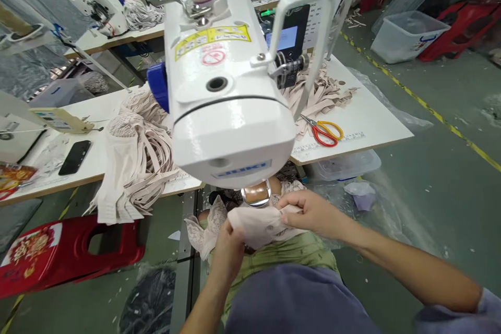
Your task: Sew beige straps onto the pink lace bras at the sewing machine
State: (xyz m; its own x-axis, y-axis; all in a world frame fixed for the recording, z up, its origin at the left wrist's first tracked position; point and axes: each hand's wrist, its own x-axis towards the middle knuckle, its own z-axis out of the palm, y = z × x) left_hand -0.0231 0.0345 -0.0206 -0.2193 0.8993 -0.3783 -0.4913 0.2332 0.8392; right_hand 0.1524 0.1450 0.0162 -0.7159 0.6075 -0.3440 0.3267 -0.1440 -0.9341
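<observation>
Head view: both arms reach in from the near edge. The left hand (227,250) is curled shut, pinching the pale fabric piece (260,224) from below; the right hand (313,214) clamps its far right edge. The fabric runs left to right, just under the sewing machine (223,73), off the table (364,125). A clear bin (407,36) sits far right on the floor; can't tell what's in it.

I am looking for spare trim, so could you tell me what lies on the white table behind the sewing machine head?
A heap of beige fabric straps lies on the white table, with red-and-yellow-handled scissors beside it. The white sewing machine head hides the heap's left part.
</observation>
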